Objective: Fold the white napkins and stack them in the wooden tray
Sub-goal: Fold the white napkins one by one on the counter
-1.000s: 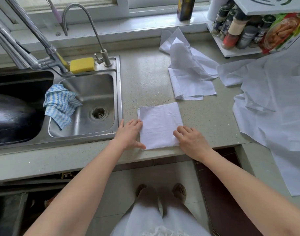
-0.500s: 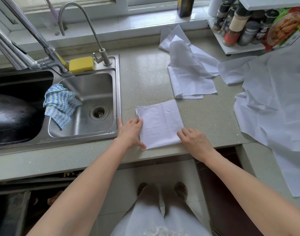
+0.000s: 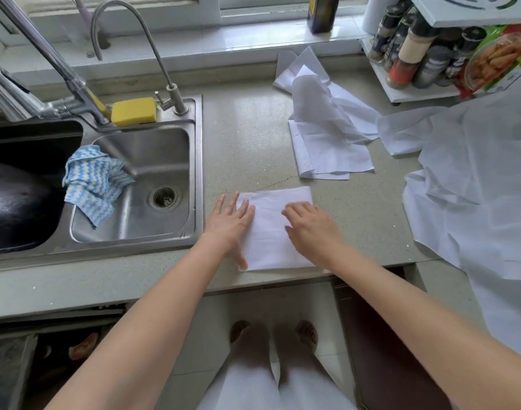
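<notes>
Folded white napkin point(image 3: 272, 229): flat on the countertop point(image 3: 247, 143) at its front edge, just right of the sink point(image 3: 135, 184). Left hand point(image 3: 231, 224): fingers straight, spread, resting on the napkin's left edge. Right hand point(image 3: 309, 229): palm down on its right half, fingers relaxed. Unfolded napkins point(image 3: 327, 128): heaped farther back. Large white cloth point(image 3: 475, 187): at right.

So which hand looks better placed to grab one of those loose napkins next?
Probably the right hand. It lies on the right part of the folded napkin, on the side of the unfolded napkins farther back on the counter. The left hand rests at the napkin's left edge, by the sink.
</notes>
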Available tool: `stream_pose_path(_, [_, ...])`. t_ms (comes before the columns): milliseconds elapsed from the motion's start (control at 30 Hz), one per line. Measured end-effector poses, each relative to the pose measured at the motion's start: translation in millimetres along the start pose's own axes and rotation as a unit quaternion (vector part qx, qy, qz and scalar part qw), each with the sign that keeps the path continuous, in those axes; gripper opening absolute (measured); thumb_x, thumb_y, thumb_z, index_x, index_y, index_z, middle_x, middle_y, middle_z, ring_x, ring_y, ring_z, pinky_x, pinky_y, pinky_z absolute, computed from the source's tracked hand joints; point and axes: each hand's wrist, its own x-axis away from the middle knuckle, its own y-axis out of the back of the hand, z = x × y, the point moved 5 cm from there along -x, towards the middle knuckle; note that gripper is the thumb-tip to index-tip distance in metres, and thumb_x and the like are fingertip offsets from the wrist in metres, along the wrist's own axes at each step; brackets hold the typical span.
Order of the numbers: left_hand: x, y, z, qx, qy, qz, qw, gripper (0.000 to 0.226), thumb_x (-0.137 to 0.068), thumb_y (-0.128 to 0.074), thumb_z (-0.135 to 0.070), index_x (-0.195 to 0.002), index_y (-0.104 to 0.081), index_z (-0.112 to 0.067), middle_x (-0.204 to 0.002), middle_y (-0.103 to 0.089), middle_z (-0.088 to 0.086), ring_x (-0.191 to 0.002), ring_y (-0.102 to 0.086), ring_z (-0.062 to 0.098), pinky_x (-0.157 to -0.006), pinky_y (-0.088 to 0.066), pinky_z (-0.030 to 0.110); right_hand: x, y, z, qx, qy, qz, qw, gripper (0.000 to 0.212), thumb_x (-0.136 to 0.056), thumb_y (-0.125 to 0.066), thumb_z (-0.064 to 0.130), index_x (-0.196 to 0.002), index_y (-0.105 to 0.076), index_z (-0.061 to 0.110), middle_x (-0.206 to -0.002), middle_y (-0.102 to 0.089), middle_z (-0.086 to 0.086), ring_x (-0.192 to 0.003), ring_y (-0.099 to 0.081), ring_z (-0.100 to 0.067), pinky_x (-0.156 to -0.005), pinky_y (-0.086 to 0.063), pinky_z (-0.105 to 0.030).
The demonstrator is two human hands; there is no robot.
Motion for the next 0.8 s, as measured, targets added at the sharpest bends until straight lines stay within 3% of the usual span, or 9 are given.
stream_pose_path(67, [-3, -3, 3, 0.02, 0.01, 0.02, 1.0, 0.145, -0.055, -0.079, -0.066, -0.151, 0.017, -0.016, -0.159, 0.019, 0.002, -0.143, 0.026, 0.03, -0.115, 0.015, 0.051, -13, -15, 18, -0.033, 0.008, 0.02, 0.999, 0.053, -0.103, -0.033, 0.031, -0.15, -0.022, 0.011, -0.16, -0.015, -0.007, -0.147, -0.011, -0.021, -0.118, -0.006, -0.032])
stream_pose_path(167, [-5, -9, 6, 0.048, 0.016, 0.03, 0.998, 0.147, -0.055, -0.08, -0.065, -0.149, 0.022, -0.018, -0.157, 0.025, -0.002, -0.141, 0.029, 0.03, -0.111, 0.02, 0.05, -10, -60, 28, 0.0, 0.052, 0.098, 0.994, 0.061, -0.103, -0.02, 0.042, -0.152, 0.006, 0.018, -0.16, 0.013, 0.001, -0.146, 0.015, -0.014, -0.118, 0.014, -0.028])
stream_pose_path(267, [-7, -10, 6, 0.058, 0.012, 0.037, 0.998, 0.147, -0.057, -0.081, -0.062, -0.148, 0.026, -0.017, -0.155, 0.029, 0.001, -0.141, 0.029, 0.028, -0.111, 0.021, 0.047, -3, -72, -6, 0.017, 0.028, 0.068, 0.997, 0.061, -0.099, -0.01, 0.052, -0.15, 0.014, 0.026, -0.157, 0.019, 0.007, -0.145, 0.018, -0.012, -0.117, 0.015, -0.029])
stream_pose_path(367, [-9, -8, 3, 0.056, 0.003, 0.041, 0.998, 0.15, -0.056, -0.082, -0.059, -0.147, 0.027, -0.014, -0.154, 0.031, 0.006, -0.143, 0.026, 0.025, -0.114, 0.018, 0.044, -4, -66, -45, 0.025, -0.006, 0.051, 0.998, 0.065, -0.095, -0.001, 0.058, -0.15, 0.009, 0.025, -0.157, 0.015, 0.006, -0.145, 0.016, -0.011, -0.116, 0.016, -0.025])
stream_pose_path(567, [-10, -6, 3, 0.072, -0.007, 0.043, 0.996, 0.151, -0.054, -0.084, -0.058, -0.146, 0.029, -0.016, -0.153, 0.034, 0.006, -0.143, 0.027, 0.023, -0.117, 0.016, 0.044, -29, -50, -79, 0.003, -0.067, 0.08, 0.994, 0.062, -0.101, -0.014, 0.048, -0.15, 0.015, 0.024, -0.157, 0.019, 0.006, -0.145, 0.016, -0.009, -0.118, 0.012, -0.032])
stream_pose_path(633, [-9, -5, 3, 0.075, -0.011, 0.047, 0.996, 0.151, -0.055, -0.083, -0.058, -0.146, 0.029, -0.016, -0.153, 0.034, 0.006, -0.142, 0.027, 0.023, -0.117, 0.014, 0.045, -27, -38, -78, 0.007, -0.052, 0.053, 0.997, 0.06, -0.102, -0.02, 0.039, -0.151, 0.01, 0.019, -0.159, 0.013, 0.002, -0.147, 0.011, -0.011, -0.119, 0.01, -0.033])
stream_pose_path(667, [-10, -4, 3, 0.074, -0.012, 0.047, 0.996, 0.151, -0.055, -0.083, -0.058, -0.146, 0.029, -0.016, -0.153, 0.034, 0.006, -0.142, 0.027, 0.023, -0.118, 0.013, 0.046, -25, -27, -76, 0.025, -0.015, 0.006, 1.0, 0.059, -0.102, -0.029, 0.028, -0.152, 0.0, 0.015, -0.161, 0.002, -0.002, -0.148, 0.001, -0.015, -0.12, 0.004, -0.035])
stream_pose_path(733, [-9, -3, 5, 0.067, -0.015, 0.048, 0.996, 0.15, -0.055, -0.082, -0.06, -0.146, 0.029, -0.017, -0.153, 0.033, 0.006, -0.142, 0.028, 0.024, -0.117, 0.014, 0.046, -16, -9, -67, 0.092, 0.122, -0.065, 0.986, 0.065, -0.084, -0.047, 0.0, -0.147, -0.032, 0.005, -0.154, -0.029, -0.013, -0.143, -0.027, -0.026, -0.119, -0.016, -0.042])
stream_pose_path(800, [-9, -1, 6, 0.046, -0.022, 0.046, 0.998, 0.15, -0.055, -0.082, -0.061, -0.147, 0.027, -0.017, -0.154, 0.032, 0.007, -0.142, 0.029, 0.025, -0.116, 0.017, 0.046, -4, -8, -65, 0.2, 0.284, -0.05, 0.936, 0.066, -0.074, -0.055, -0.005, -0.139, -0.047, 0.004, -0.147, -0.042, -0.015, -0.136, -0.04, -0.029, -0.114, -0.025, -0.045])
